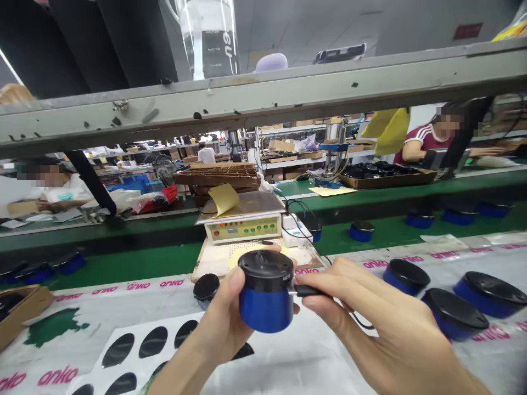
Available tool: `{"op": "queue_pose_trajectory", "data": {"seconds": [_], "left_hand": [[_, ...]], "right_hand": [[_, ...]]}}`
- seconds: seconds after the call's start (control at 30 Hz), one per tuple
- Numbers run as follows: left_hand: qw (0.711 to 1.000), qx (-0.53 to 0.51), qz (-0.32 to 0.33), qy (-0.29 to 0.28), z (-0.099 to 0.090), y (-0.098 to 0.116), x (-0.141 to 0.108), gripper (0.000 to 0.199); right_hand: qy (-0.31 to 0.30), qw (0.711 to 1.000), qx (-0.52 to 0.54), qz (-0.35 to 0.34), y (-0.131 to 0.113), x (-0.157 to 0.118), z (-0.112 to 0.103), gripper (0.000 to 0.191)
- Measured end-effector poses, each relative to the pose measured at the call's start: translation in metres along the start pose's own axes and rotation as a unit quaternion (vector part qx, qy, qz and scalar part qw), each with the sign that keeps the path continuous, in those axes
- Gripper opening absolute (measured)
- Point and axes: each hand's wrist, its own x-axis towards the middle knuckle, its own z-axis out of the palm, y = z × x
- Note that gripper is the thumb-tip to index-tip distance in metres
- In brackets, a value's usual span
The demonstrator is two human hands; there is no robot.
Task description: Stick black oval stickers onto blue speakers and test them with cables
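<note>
In front of me, my left hand (220, 315) is wrapped round a small round device (267, 307) with a shiny blue body and a black top. White lettering shows on its black rim. My right hand (370, 315) pinches the black cable plug (309, 291) between thumb and fingers. The plug's thin metal tip meets the right side of the device; how deep it sits I cannot tell. Its black cord runs below my right fingers. Under my left forearm lies a white sheet with round black stickers (153, 341). Another such device (206, 288) stands just beyond my left hand.
Several blue-and-black devices (455, 312) stand at the right. Behind my hands is a test box (242, 227) with lit buttons and cables. A green conveyor belt (135, 258) crosses behind. A cardboard box (28, 312) sits left. Overhead runs a shelf edge (247, 99). Other people work beyond.
</note>
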Motion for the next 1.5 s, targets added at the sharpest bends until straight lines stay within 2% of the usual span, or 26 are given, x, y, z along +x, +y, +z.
{"op": "queue_pose_trajectory", "data": {"seconds": [0.13, 0.23, 0.33, 0.47, 0.5, 0.53, 0.57, 0.63, 0.67, 0.7, 0.73, 0.77, 0.83, 0.93, 1.03, 1.27, 1.33, 1.4, 1.5], "left_hand": [[0.999, 0.028, -0.004, 0.035, -0.004, -0.001, 0.000, 0.048], [0.986, 0.138, 0.034, 0.081, -0.006, -0.002, 0.000, 0.065], [0.955, 0.275, 0.062, 0.097, -0.006, -0.002, 0.000, 0.075], [0.892, 0.431, 0.099, 0.092, -0.005, -0.001, -0.002, 0.066], [0.863, 0.482, 0.124, 0.085, -0.005, -0.002, -0.002, 0.065], [0.823, 0.540, 0.158, 0.078, -0.006, -0.003, -0.003, 0.066], [0.770, 0.602, 0.198, 0.069, -0.006, -0.004, -0.003, 0.069], [0.640, 0.712, 0.285, 0.047, -0.007, -0.007, -0.005, 0.069], [0.578, 0.748, 0.324, 0.030, -0.007, -0.008, -0.005, 0.065], [0.529, 0.767, 0.363, 0.006, -0.007, -0.009, -0.006, 0.057], [0.494, 0.774, 0.396, -0.022, -0.006, -0.008, -0.007, 0.047], [0.471, 0.773, 0.423, -0.049, -0.004, -0.008, -0.008, 0.039], [0.444, 0.760, 0.465, -0.091, 0.000, -0.004, -0.010, 0.026], [0.425, 0.770, 0.461, -0.115, 0.005, 0.000, -0.010, 0.016], [0.420, 0.779, 0.449, -0.122, 0.005, -0.001, -0.008, 0.018], [0.457, 0.757, 0.451, -0.119, -0.008, -0.007, -0.003, 0.019], [0.485, 0.746, 0.440, -0.121, -0.010, -0.007, -0.005, 0.024], [0.520, 0.761, 0.372, -0.109, -0.012, -0.008, -0.006, 0.039], [0.552, 0.812, 0.165, -0.097, -0.026, -0.010, -0.001, 0.064]], "right_hand": [[0.019, 0.999, -0.037, -0.010, -0.004, 0.000, 0.006, 0.024], [0.023, 0.996, -0.089, -0.011, -0.006, -0.003, 0.009, 0.026], [0.016, 0.993, -0.116, -0.011, -0.006, -0.008, 0.013, 0.023], [0.023, 0.995, -0.094, 0.008, 0.001, -0.017, 0.018, 0.027], [0.015, 0.997, -0.069, 0.021, 0.005, -0.020, 0.020, 0.027], [-0.007, 0.999, -0.037, 0.039, 0.010, -0.022, 0.022, 0.024], [-0.034, 0.997, 0.000, 0.063, 0.015, -0.026, 0.025, 0.020], [-0.082, 0.989, 0.064, 0.108, 0.026, -0.034, 0.032, 0.016], [-0.089, 0.985, 0.088, 0.123, 0.030, -0.038, 0.035, 0.016], [-0.081, 0.983, 0.103, 0.126, 0.032, -0.042, 0.039, 0.016], [-0.061, 0.984, 0.112, 0.121, 0.034, -0.046, 0.041, 0.015], [-0.040, 0.986, 0.118, 0.109, 0.034, -0.049, 0.044, 0.015], [-0.008, 0.989, 0.117, 0.086, 0.033, -0.053, 0.045, 0.018], [0.010, 0.991, 0.108, 0.077, 0.031, -0.055, 0.045, 0.020], [0.006, 0.991, 0.106, 0.080, 0.033, -0.059, 0.047, 0.018], [-0.009, 0.992, 0.088, 0.089, 0.041, -0.071, 0.053, 0.014], [-0.009, 0.994, 0.074, 0.075, 0.041, -0.072, 0.051, 0.017], [-0.049, 0.997, 0.038, 0.053, 0.040, -0.072, 0.050, 0.020], [-0.154, 0.986, -0.048, 0.040, 0.040, -0.072, 0.048, 0.030]]}}
